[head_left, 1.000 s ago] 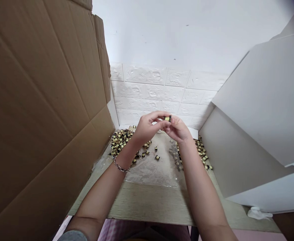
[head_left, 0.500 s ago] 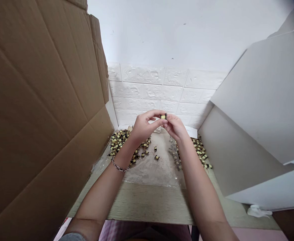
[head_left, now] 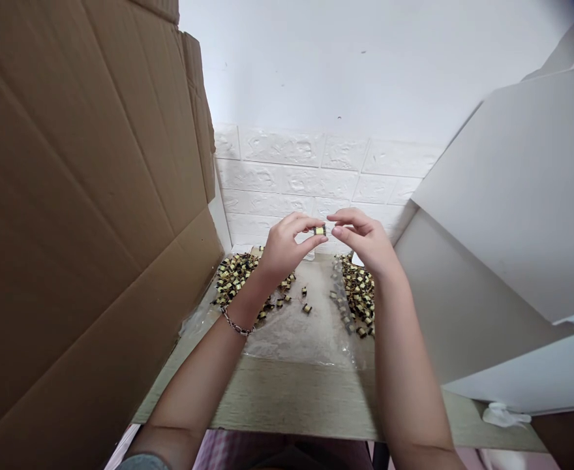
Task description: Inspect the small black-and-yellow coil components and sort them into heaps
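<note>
**A:** Starting at the left of the view. What stands there?

**B:** A tall brown corrugated cardboard sheet (head_left: 72, 228) runs along the left side of the pale wood tabletop (head_left: 287, 398). Just right of it lies a heap of small yellow-and-black transformer bobbins (head_left: 233, 277), partly on a clear plastic sheet (head_left: 291, 333).

**A:** Left arm?

**B:** A silver chain bracelet (head_left: 235, 324) circles the wrist. The left hand (head_left: 283, 251) is raised above the tabletop, behind the heap's right edge from this view. Its thumb and forefinger are closed, pinching one small yellow-and-black bobbin (head_left: 319, 230).

**A:** So the held piece is off the surface?

**B:** Yes. It sits in the air at the left fingertips, at about the centre of the view, against a white brick-pattern wall panel (head_left: 287, 173).

**A:** Right hand?

**B:** The right hand (head_left: 368, 240) is raised just beside the held bobbin, and its fingers are open and curved. No contact with the piece is visible; a narrow gap separates them.

**A:** Below the hands?

**B:** A few loose bobbins (head_left: 306, 308) lie on the plastic, mid-table. Further right is a second heap of bobbins (head_left: 358, 294). Beyond it, a white laminate panel (head_left: 502, 196) closes the right side.
</note>
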The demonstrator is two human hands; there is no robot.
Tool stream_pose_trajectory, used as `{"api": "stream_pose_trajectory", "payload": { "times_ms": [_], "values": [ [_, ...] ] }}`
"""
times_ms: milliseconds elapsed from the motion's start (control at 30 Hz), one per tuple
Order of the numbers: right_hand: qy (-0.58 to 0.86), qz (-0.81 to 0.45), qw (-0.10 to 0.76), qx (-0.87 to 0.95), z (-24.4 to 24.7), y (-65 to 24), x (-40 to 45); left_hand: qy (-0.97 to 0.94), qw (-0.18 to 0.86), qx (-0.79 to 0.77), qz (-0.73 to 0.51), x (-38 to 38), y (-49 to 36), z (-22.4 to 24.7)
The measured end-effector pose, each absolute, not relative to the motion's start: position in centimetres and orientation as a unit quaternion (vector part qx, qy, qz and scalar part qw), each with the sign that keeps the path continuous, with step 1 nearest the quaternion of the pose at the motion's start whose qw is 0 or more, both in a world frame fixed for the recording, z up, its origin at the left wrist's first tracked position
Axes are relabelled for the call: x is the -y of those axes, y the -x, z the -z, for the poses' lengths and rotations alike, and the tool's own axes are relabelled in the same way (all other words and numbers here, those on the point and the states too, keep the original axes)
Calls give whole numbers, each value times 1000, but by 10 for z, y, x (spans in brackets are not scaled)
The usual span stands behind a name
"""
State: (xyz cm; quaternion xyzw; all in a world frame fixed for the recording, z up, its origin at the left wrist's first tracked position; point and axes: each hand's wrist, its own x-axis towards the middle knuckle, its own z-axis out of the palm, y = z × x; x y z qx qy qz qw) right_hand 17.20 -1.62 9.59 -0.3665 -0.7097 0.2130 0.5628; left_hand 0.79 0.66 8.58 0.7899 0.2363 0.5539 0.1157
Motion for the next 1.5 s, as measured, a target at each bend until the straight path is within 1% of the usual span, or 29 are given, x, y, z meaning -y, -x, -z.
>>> {"api": "stream_pose_trajectory", "payload": {
  "times_ms": [133,400,667,933,1067,1167,1333,1500],
  "values": [
    [381,-182,529,736,-98,-167,20,-782,106,-233,-568,-6,-8,-86],
    [383,-186,518,742,-95,-168,16,-771,82,-261,-575,-5,-7,-86],
    [370,-195,531,737,-93,-163,13,-763,104,-274,-576,-6,-6,-84],
    [367,-270,553,697,-89,-161,6,-778,179,-292,-527,-5,1,-91],
    [346,-343,576,656,-83,-164,-2,-815,200,-315,-443,-9,12,-94],
    [322,-401,575,636,-81,-164,-4,-837,196,-322,-396,-12,18,-95],
    [299,-499,532,615,-80,-161,-2,-827,196,-317,-421,-14,18,-94],
    [270,-561,501,601,-76,-156,-4,-836,213,-262,-432,-12,16,-95]
  ]
}}
